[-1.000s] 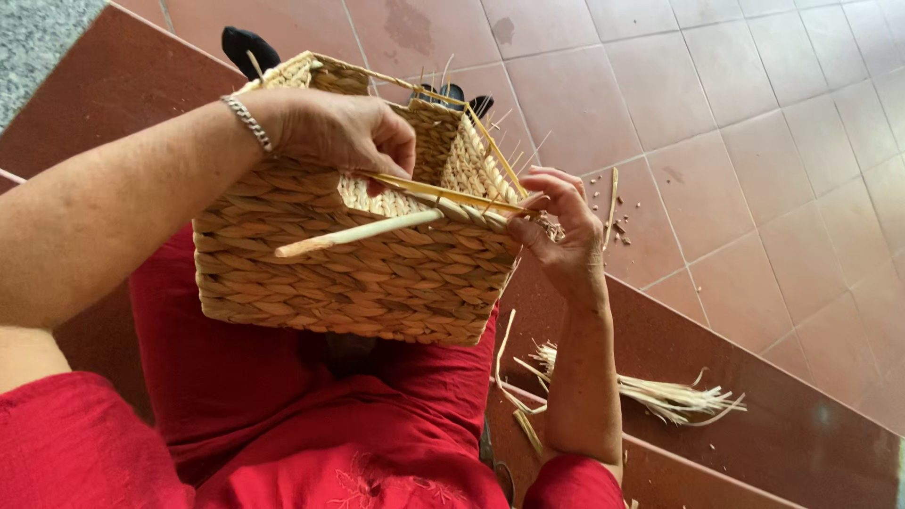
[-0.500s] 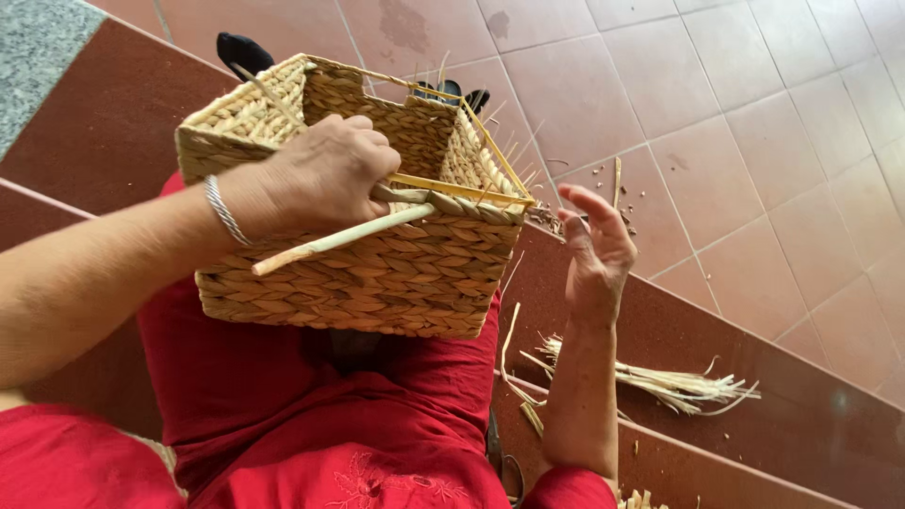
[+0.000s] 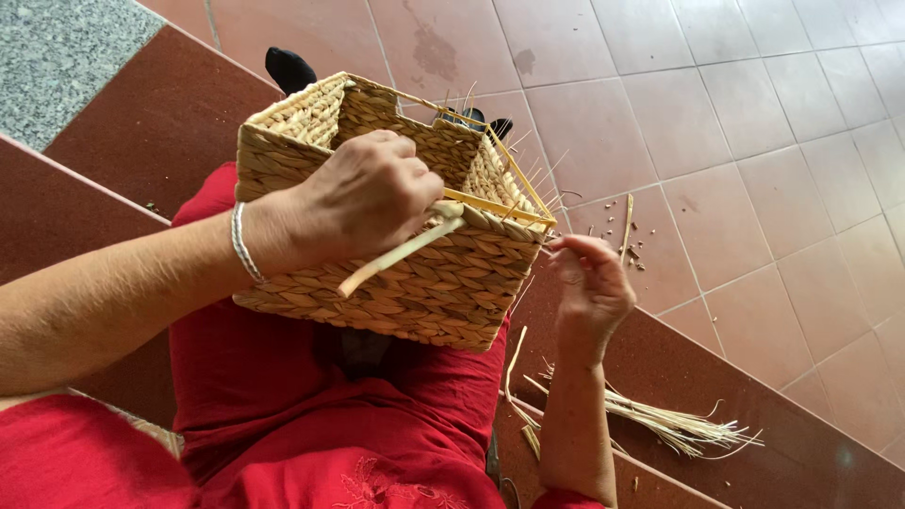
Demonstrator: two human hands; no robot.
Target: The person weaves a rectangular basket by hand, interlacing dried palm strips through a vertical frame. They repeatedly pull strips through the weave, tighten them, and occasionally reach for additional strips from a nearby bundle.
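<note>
Basket [image 3: 405, 273] of woven straw rests tilted on the person's lap, over the red garment [image 3: 283, 405], its open top turned away toward the tiled floor [image 3: 735, 141]. Left hand [image 3: 363, 203] is curled over the near rim, fingers pressed together around a pale flat reed [image 3: 396, 256] that slants down across the front wall. Right hand [image 3: 589, 287] sits just beside the basket's right corner, fingers loosely bent and pinching what looks like a thin strand at the fingertips, though the strand itself is too fine to make out. To do this well, the left hand's grip should probably stay firm on the rim so the basket does not rock, while the reed is kept taut and flat against the weave. Loose bundle of straw [image 3: 679, 429] lies on the step [image 3: 801, 443] near the right forearm.
</note>
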